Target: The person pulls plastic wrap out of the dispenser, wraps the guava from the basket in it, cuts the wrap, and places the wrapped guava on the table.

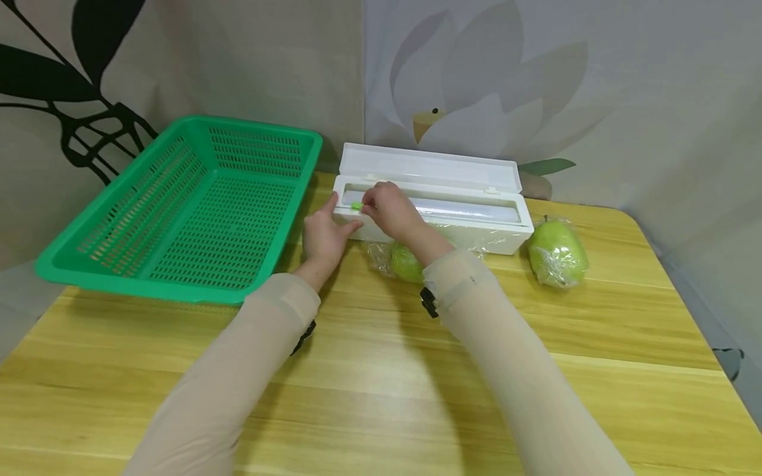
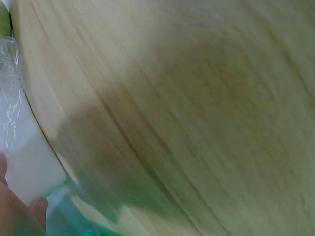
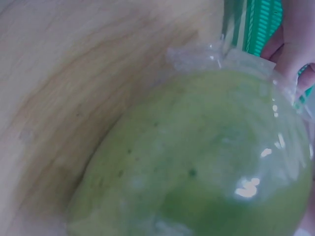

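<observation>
My right hand (image 1: 393,215) pinches a small green slide cutter (image 1: 356,206) near the left end of a white cling film box (image 1: 503,239). The box lid (image 1: 428,168) is raised, and a film roll (image 1: 464,210) lies inside. At the box's left end my left hand (image 1: 323,241) presses with straight thumb and forefinger; its other fingers are hidden in the head view. Film (image 1: 440,235) hangs over the box front onto a green pear (image 1: 407,264), partly behind my right wrist. In the right wrist view this film-covered pear (image 3: 197,162) fills much of the picture.
A green plastic basket (image 1: 274,264) with slotted walls stands to the left. Right of the box sits another green pear (image 1: 556,254), wrapped in film. Everything rests on a wooden table (image 1: 369,396), with a patterned cloth (image 1: 268,66) behind.
</observation>
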Available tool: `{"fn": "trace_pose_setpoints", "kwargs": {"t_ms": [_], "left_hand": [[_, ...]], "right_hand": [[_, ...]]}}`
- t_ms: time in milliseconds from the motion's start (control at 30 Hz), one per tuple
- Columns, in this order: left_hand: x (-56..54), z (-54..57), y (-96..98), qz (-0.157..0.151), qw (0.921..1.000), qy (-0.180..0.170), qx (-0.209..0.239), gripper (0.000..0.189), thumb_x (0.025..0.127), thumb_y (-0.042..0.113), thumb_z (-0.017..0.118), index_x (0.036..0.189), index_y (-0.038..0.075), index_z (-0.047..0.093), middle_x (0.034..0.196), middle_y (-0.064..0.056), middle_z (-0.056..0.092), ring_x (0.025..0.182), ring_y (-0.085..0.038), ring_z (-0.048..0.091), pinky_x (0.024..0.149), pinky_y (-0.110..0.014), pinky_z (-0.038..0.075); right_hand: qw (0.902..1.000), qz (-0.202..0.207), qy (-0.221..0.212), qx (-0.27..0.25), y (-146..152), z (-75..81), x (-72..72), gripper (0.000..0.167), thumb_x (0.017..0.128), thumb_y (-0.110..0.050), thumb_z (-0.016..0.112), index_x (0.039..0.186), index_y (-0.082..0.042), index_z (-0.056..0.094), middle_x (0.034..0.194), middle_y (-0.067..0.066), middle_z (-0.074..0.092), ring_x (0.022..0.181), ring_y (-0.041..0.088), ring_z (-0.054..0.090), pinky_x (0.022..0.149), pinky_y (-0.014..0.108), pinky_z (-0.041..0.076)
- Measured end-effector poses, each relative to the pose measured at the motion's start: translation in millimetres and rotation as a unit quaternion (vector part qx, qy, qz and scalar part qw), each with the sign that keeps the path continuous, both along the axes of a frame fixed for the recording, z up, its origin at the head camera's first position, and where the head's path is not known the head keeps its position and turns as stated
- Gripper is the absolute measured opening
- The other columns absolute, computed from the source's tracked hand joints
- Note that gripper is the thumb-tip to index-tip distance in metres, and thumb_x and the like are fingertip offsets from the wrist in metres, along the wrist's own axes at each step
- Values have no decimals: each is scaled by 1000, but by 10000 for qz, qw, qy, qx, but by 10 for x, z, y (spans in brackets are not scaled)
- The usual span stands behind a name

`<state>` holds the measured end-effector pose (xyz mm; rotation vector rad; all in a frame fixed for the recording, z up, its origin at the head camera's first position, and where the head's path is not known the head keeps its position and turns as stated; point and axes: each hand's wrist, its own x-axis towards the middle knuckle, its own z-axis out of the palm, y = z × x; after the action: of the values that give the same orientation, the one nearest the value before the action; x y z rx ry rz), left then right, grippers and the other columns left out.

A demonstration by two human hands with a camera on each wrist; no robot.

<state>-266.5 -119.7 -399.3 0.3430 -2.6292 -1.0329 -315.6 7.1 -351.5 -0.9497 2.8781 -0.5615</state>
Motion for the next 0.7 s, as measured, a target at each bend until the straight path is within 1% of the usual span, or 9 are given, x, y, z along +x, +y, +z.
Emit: {"fn": "trace_pose_setpoints", "kwargs": {"t_ms": [33,133,233,400,500,633,700], "left_hand": [[-2,1,6,-12,10000,-6,0,73,77,32,76,138,8,45,104,-22,67,92,-31,66,93,-39,50],[-5,4,14,-3,10000,-17,2,74,76,33,76,138,8,45,105,-22,67,98,-33,65,93,-40,50],[-6,3,12,51,10000,-53,5,75,75,34,77,138,9,46,112,-22,65,106,-34,62,93,-40,50],[1,-5,-25,56,9998,-187,12,76,77,34,76,140,10,42,121,-21,60,105,-33,62,94,-39,49],[3,-2,-27,37,9997,-209,78,76,77,33,76,141,10,42,127,-19,57,110,-33,60,97,-39,47],[0,1,-14,17,9997,-223,82,76,77,33,75,141,11,42,130,-18,54,117,-33,56,100,-38,45],[-2,1,-10,10,9998,-214,43,75,77,33,75,141,10,42,131,-17,54,117,-33,55,100,-38,45]], "right_hand": [[10000,-10,7,19,19,3,-3,24,93,-16,57,107,2,65,104,14,63,102,25,55,93,32,47],[10000,-30,41,47,93,12,-15,23,93,-15,57,107,2,66,104,14,64,103,26,55,94,32,46],[10000,19,72,42,163,22,-21,22,92,-13,58,106,3,66,103,16,64,102,27,56,94,33,46],[9999,145,42,59,189,22,-24,23,93,-13,57,107,3,65,104,16,65,103,28,56,95,33,46],[9999,135,12,34,205,29,-18,23,93,-12,57,107,4,65,105,17,64,103,28,56,95,33,46],[9999,83,-43,-79,244,26,-16,23,92,-12,57,106,4,65,104,17,64,102,28,56,94,34,46],[9999,82,-40,-136,264,18,-18,23,92,-12,57,106,5,65,104,18,64,101,28,56,94,34,46]]}}
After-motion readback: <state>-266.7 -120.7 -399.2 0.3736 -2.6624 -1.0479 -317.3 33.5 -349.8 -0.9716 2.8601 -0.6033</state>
